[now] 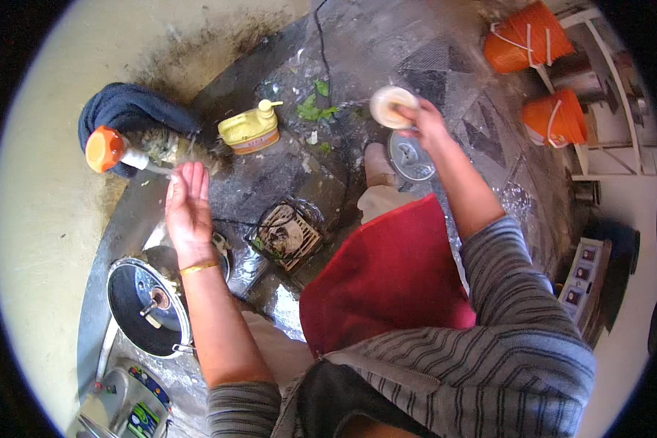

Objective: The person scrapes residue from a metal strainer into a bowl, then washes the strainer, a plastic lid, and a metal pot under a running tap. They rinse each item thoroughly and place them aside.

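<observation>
My left hand (190, 207) is palm up with its fingers stretched out, holding nothing. Its fingertips reach the spout of a wall tap with an orange handle (104, 149). In my right hand (430, 126) is a round, pale dish-like piece (392, 107), blurred by motion; whether it is a lid or a shallow bowl I cannot tell. Just below that hand, a round metal lid (413, 159) lies on the wet floor by my foot. A yellow pump bottle (250, 130) stands between the two hands, nearer the left.
A large dark-lined metal pot (121, 315) sits below my left forearm. A drain grate (305, 241) is set in the floor, crossed by a thin cable. Green leaves (312, 109) are scattered ahead. Orange buckets (558, 117) stand at right. A navy cloth (123, 107) hangs behind the tap.
</observation>
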`<state>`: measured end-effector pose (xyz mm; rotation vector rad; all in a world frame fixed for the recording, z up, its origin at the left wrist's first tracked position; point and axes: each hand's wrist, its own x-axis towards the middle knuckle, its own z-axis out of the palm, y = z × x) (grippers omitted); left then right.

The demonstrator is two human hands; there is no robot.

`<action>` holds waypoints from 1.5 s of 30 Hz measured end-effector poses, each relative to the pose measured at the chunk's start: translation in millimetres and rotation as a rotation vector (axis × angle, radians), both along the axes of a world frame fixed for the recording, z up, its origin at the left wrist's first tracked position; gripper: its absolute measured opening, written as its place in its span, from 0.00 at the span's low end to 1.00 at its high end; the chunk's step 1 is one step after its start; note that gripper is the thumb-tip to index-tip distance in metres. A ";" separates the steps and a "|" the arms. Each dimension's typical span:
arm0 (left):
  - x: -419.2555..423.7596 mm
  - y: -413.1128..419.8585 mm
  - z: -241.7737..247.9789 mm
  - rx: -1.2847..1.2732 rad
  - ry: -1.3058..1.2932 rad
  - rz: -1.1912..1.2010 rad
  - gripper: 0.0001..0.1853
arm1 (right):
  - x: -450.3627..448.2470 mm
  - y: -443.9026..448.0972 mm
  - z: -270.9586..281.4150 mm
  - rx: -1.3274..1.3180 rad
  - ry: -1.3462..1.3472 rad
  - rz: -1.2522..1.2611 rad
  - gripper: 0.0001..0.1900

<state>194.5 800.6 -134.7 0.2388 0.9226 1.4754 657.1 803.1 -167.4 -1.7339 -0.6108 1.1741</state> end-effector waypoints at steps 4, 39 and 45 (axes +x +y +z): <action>-1.7 -3.6 -2.0 0.017 0.028 -0.033 0.24 | 106.2 -65.1 -123.2 -0.302 0.045 -0.432 0.21; -263.6 -196.7 9.4 -0.680 1.291 0.084 0.25 | -381.4 -55.9 84.7 -0.189 0.034 1.320 0.33; -270.4 -196.8 4.9 -0.712 1.477 0.030 0.24 | -442.0 -89.5 75.4 -0.355 0.161 1.217 0.53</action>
